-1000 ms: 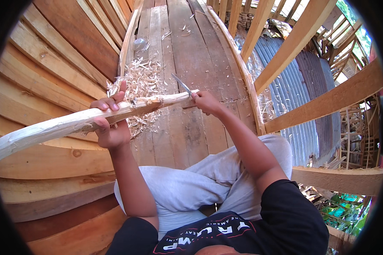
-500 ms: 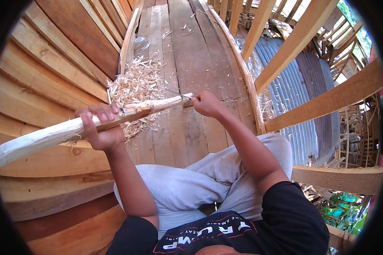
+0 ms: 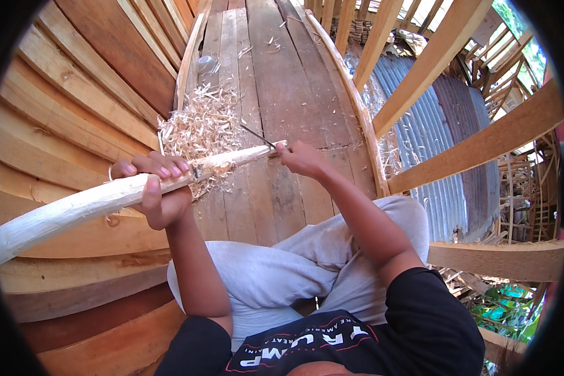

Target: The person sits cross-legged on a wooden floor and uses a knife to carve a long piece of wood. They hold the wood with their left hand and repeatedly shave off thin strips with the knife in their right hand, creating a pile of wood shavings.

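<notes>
A long, pale, peeled wooden pole (image 3: 75,203) runs from the left rim across to the middle, thinner toward its right end. My left hand (image 3: 158,188) is wrapped round it, thumb on the near side and fingers over the top. At the thin end my right hand (image 3: 302,158) is closed on a knife (image 3: 255,134), whose dark narrow blade points up and left across the pole's tip. The knife's handle is hidden in my fist. Beneath and beyond the pole lies a heap of curled wood shavings (image 3: 200,122).
A plank wall (image 3: 75,106) rises close on the left. Wooden railing slats (image 3: 432,69) stand on the right, with corrugated metal sheets (image 3: 432,138) below them. A clear plastic container (image 3: 207,64) rests on the plank floor (image 3: 288,81) beyond the shavings. My legs (image 3: 263,269) are folded in front.
The pole has turned or shifted slightly in my left hand, which has moved a little right. The knife blade is now raised at a steeper angle over the pole's tip.
</notes>
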`<control>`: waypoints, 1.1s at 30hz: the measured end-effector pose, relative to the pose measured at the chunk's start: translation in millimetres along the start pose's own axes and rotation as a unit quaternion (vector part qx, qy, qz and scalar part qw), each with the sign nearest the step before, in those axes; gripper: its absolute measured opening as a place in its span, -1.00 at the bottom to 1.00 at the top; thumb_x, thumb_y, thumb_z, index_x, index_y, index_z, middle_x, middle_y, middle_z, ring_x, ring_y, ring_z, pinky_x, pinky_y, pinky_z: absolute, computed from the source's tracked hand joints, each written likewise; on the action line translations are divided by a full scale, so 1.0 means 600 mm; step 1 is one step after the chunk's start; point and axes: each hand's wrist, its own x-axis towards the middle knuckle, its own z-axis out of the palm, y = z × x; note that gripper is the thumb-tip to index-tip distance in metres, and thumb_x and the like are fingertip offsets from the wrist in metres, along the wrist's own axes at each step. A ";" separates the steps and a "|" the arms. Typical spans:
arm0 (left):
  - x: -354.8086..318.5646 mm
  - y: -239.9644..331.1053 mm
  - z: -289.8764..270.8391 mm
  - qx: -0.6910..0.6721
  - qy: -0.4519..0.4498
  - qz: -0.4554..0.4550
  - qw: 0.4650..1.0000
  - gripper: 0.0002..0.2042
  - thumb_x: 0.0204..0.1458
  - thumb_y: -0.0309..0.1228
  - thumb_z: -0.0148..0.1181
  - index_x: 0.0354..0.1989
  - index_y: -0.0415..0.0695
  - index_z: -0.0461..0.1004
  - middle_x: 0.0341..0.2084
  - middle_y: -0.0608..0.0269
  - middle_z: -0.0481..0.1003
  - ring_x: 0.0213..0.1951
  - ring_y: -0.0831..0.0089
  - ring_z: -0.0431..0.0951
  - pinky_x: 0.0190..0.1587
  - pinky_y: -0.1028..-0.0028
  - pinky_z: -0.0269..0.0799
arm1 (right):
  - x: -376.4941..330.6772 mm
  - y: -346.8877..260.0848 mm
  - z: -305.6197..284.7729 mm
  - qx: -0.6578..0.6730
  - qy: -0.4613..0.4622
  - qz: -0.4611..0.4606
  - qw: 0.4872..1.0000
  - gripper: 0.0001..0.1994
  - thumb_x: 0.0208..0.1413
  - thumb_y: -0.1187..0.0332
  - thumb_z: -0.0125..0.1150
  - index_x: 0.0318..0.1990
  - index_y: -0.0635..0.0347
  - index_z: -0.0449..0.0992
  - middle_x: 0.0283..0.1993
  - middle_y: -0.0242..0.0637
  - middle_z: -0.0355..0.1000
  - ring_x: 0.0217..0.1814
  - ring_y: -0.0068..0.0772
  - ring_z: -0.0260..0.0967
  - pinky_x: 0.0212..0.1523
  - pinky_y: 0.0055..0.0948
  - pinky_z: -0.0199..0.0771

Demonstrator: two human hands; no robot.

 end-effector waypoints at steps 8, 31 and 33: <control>-0.006 -0.002 0.004 0.037 -0.031 0.023 0.999 -0.79 -0.08 -0.43 0.04 -0.26 -0.07 0.20 -0.68 0.27 0.26 -0.62 0.46 0.31 -0.50 0.40 0.38 | -0.057 -0.084 0.029 -0.116 0.164 -0.035 0.979 -0.43 0.25 0.09 -0.32 -0.50 0.28 0.58 -0.45 0.06 0.50 -0.34 0.14 0.47 -0.25 0.00 0.44; -0.002 -0.006 0.015 0.086 0.128 0.007 0.988 -0.88 0.00 -0.51 0.01 -0.37 -0.07 0.19 -0.76 0.30 0.25 -0.73 0.52 0.28 -0.65 0.47 0.36 | -0.034 -0.035 -0.018 0.343 -0.374 0.178 0.843 -0.60 0.12 0.11 -0.36 -0.75 -0.11 -0.12 -0.79 -0.58 -0.23 -0.78 -0.63 -0.39 -0.76 -0.48 -0.37; 0.004 -0.007 0.000 0.066 0.134 -0.009 0.989 -0.88 0.00 -0.50 0.02 -0.37 -0.05 0.19 -0.76 0.30 0.25 -0.72 0.51 0.28 -0.63 0.47 0.35 | -0.031 -0.011 -0.002 0.391 -0.393 0.203 0.807 -0.59 0.11 0.11 -0.35 -0.77 -0.10 -0.11 -0.81 -0.56 -0.22 -0.81 -0.63 -0.37 -0.79 -0.48 -0.39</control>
